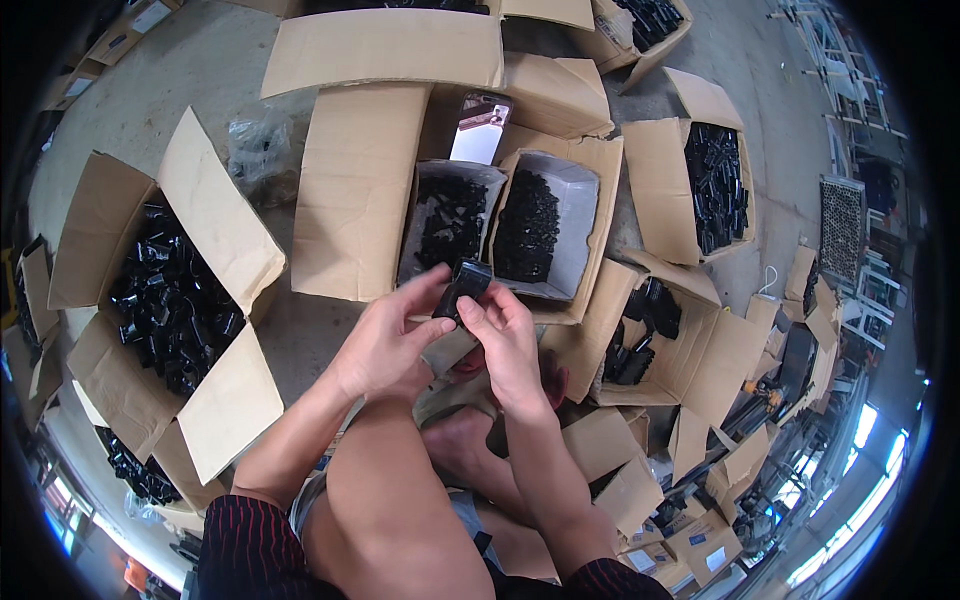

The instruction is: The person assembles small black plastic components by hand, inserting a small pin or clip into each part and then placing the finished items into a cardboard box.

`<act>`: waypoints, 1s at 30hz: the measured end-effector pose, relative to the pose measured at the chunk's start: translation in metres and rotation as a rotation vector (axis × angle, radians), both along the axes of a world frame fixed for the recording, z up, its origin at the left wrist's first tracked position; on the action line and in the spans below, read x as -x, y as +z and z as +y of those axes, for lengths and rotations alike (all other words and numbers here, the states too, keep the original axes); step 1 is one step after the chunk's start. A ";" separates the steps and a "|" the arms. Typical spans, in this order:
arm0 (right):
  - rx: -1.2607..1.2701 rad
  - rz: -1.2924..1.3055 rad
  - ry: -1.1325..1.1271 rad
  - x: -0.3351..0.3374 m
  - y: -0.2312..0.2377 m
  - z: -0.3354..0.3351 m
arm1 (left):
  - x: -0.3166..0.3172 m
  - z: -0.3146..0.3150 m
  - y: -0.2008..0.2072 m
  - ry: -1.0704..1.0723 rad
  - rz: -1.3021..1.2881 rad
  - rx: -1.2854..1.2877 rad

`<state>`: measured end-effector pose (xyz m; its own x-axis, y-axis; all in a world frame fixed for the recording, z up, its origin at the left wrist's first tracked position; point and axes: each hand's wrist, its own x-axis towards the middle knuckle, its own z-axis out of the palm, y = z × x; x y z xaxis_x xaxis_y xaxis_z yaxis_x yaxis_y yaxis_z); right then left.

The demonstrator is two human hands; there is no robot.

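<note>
A small glossy black plastic part point(470, 278) is held up in front of my knees, between both hands. My left hand point(385, 340) has its fingers and thumb closed on the left side of the part. From the right, my right hand point(508, 345) pinches it with the thumb across its front. Just beyond the hands stand two grey bins inside an open cardboard box. Small black pieces point(450, 215) lie in the left bin point(408, 258), and finer black pieces point(527, 225) in the right bin point(578, 205).
On the left an open carton point(215, 215) holds many shiny black parts point(175, 300). To the right, a carton point(690, 365) has a few black parts, with another full carton point(655, 180) behind it. A phone point(482, 130) leans behind the bins. Clear plastic bags point(260, 150) lie on the floor.
</note>
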<state>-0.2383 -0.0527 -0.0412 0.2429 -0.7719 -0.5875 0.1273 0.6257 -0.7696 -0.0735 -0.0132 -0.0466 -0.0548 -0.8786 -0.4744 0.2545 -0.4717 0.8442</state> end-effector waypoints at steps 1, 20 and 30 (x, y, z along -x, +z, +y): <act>-0.011 -0.006 0.047 0.001 0.000 -0.002 | -0.001 0.000 -0.008 -0.037 0.146 -0.047; 0.267 1.059 0.818 0.068 -0.106 -0.096 | 0.004 0.002 -0.029 0.149 0.288 -0.268; 0.297 0.993 0.618 0.065 -0.097 -0.090 | 0.007 0.001 -0.026 0.165 0.290 -0.235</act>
<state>-0.3031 -0.1424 -0.1386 0.1619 -0.8214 -0.5469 -0.8602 0.1540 -0.4861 -0.0804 -0.0126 -0.0730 -0.0828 -0.7562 -0.6491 0.5548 -0.5761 0.6003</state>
